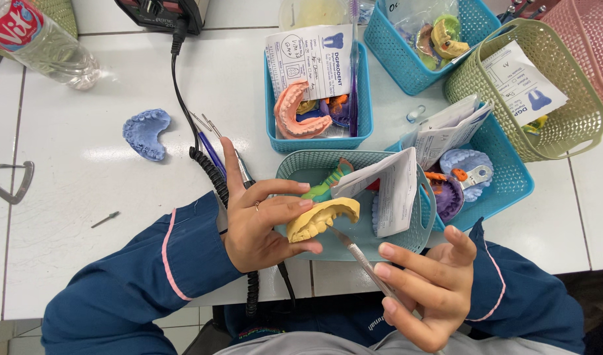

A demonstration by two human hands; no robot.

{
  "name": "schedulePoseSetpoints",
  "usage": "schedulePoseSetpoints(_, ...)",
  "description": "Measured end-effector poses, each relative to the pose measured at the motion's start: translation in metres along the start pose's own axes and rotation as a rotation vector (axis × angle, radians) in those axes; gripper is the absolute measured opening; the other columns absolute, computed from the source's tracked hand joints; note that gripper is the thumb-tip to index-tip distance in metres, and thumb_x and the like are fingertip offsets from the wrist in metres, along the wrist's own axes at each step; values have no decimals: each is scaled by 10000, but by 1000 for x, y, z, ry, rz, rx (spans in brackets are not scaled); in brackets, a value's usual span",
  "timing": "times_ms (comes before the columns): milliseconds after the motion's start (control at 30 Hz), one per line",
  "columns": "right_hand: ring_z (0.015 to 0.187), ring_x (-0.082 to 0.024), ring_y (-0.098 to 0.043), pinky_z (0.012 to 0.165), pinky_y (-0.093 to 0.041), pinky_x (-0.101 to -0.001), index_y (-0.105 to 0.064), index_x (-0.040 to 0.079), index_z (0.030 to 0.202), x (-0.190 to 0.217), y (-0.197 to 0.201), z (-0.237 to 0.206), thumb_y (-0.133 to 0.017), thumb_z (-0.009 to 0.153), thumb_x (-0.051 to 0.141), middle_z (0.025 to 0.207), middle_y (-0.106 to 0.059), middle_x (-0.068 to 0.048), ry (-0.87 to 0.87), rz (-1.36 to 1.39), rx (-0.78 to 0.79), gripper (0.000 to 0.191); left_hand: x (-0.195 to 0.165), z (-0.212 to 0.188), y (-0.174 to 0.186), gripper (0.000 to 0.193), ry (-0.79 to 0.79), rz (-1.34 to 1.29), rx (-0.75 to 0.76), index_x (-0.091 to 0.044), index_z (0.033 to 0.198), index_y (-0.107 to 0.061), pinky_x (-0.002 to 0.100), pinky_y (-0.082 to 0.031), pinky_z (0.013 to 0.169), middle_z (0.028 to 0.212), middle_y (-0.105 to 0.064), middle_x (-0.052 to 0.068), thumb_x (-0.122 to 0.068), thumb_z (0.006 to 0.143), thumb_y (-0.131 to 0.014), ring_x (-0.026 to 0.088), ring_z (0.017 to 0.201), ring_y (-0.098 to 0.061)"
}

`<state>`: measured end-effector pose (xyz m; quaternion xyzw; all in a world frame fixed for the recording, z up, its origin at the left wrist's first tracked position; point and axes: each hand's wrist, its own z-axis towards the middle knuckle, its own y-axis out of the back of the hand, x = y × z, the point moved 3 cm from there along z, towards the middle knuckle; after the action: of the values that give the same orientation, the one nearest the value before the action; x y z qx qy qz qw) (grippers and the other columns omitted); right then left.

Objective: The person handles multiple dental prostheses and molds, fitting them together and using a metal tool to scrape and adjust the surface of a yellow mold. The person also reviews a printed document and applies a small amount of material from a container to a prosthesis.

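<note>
White tiled worktop (pixel 84 197) fills the view at a dental bench, crowded with small plastic baskets. We see our left hand (pixel 258 227) closed around a yellow dental cast (pixel 322 219), thumb beneath and fingers curled over the top, holding it just above the near rim of a teal basket (pixel 301 167). Our right hand (pixel 423 296), below and to the right of the cast, pinches a slim metal blade tool (pixel 360 260) between its fingers. The tool's long axis runs up and to the left from that hand, and its tip meets the cast's underside. The cast's arch lies crosswise to the blade. A blue cast (pixel 147 133) sits well apart, beyond the left hand, across a black coiled cable (pixel 209 172).
</note>
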<state>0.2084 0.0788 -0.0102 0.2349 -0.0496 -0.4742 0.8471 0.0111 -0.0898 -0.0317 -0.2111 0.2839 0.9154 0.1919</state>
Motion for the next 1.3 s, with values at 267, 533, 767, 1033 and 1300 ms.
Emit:
schedulePoseSetpoints(267,829,-177,-780,1196,-161,-644,-516,203,1048,-6,1,2,-597,1102,328,811,-755,10,77,-3,-11,158,1,-1,2,435,-12,9,0,-138,1108,-637,777,141,1186,900,-781,-26,-377,839,-880,169,1148,-701)
schedulePoseSetpoints(533,818,-189,-777,1195,-123,-657,-537,205,1006,-10,3,5,-602,1095,335,788,-751,-8,77,22,-6,171,-3,2,4,459,-30,43,35,-144,1157,-629,812,121,1165,966,-765,-41,-345,845,-899,191,1158,-698)
schedulePoseSetpoints(767,873,-269,-773,1187,-91,-700,-551,133,1013,-16,7,4,-557,1083,385,793,-751,-79,-67,147,-22,262,-7,7,3,484,-53,52,9,-161,1189,-630,817,112,1167,1004,-751,-50,-327,821,-897,198,1148,-691)
schedulePoseSetpoints(1033,897,-273,-761,1202,-53,-706,-563,132,994,-19,9,1,-572,1073,410,820,-746,-79,-118,165,-28,289,-4,3,1,532,-30,41,26,-191,1232,-618,802,136,1176,1035,-747,-69,-329,813,-915,185,1189,-669)
schedulePoseSetpoints(1300,808,-250,-772,1171,-44,-734,-552,120,974,-22,7,-1,-544,1075,395,756,-732,-67,-48,178,-139,294,-4,2,3,546,-46,45,43,-184,1235,-618,808,140,1159,1041,-747,-55,-323,804,-925,188,1185,-664)
